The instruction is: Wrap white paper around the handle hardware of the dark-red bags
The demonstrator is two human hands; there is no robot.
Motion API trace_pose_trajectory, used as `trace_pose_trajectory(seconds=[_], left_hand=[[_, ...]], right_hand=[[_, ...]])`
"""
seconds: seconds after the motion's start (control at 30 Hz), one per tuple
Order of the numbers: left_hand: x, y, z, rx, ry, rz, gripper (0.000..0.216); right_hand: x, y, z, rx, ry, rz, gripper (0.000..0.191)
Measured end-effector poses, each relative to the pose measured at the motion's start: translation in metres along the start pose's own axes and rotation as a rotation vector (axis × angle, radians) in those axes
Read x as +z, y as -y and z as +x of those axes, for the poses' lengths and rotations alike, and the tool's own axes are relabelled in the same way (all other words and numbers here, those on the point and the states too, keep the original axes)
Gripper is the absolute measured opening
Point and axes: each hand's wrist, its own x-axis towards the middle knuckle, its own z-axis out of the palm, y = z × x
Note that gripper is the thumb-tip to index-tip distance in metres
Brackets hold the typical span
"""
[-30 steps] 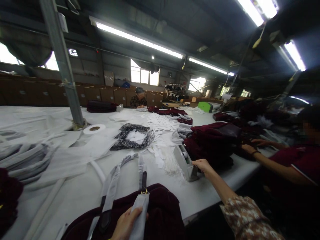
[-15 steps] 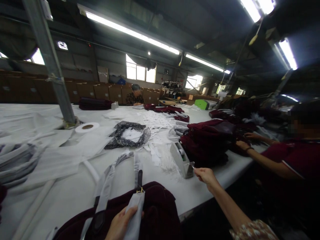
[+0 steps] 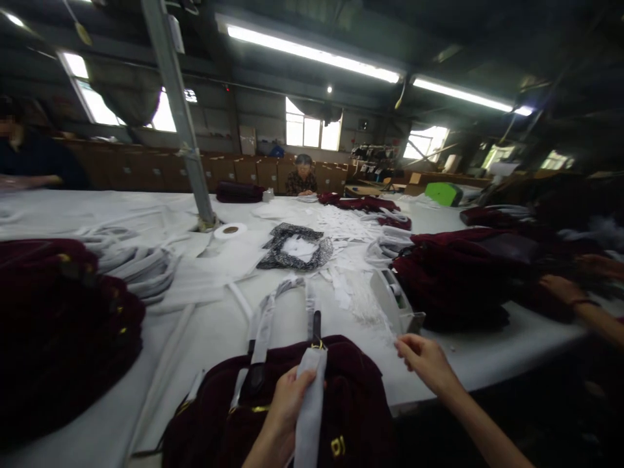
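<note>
While left hand (image 3: 287,395) clamps pale strap (image 3: 311,406), right hand (image 3: 426,361) pinching thin strip (image 3: 391,333); bare tabletop (image 3: 482,348) alongside, edge (image 3: 404,404) near

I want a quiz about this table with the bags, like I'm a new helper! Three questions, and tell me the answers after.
1. Which hand grips the pale grey strip over the dark red bag?
2. True or false: the white roll lies near the foot of the metal post.
3. Pick one. Which of these is nearest the right hand?
A) the green object
B) the black-and-white fabric
C) the tape dispenser

Key:
1. The left hand
2. True
3. C
</note>
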Motion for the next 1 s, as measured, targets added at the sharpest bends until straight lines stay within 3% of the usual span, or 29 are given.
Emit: trace_pose_trajectory(seconds=[0.13,0.23,0.4,0.63,0.8,1.0], left_hand=[[0.003,0.008,0.005,0.032,-0.068,0.004,0.006],[0.001,0.014,0.009,0.101,-0.06,0.036,0.007],[0.001,0.017,0.009,0.204,-0.073,0.082,0.019],[0.002,0.022,0.006,0.301,-0.146,0.21,0.033],[0.004,0.021,0.004,0.332,-0.192,0.261,0.03],[0.003,0.018,0.005,0.304,-0.172,0.256,0.029]], right_hand=[[0.048,0.076,-0.024,-0.2,0.43,0.152,0.025],[0.08,0.099,-0.029,-0.214,0.546,0.172,0.023],[0.111,0.092,-0.017,-0.288,0.482,-0.092,0.026],[0.125,0.089,-0.005,-0.283,0.415,-0.329,0.035],[0.133,0.086,-0.004,-0.171,0.348,-0.393,0.036],[0.135,0.078,-0.009,-0.123,0.185,-0.316,0.027]])
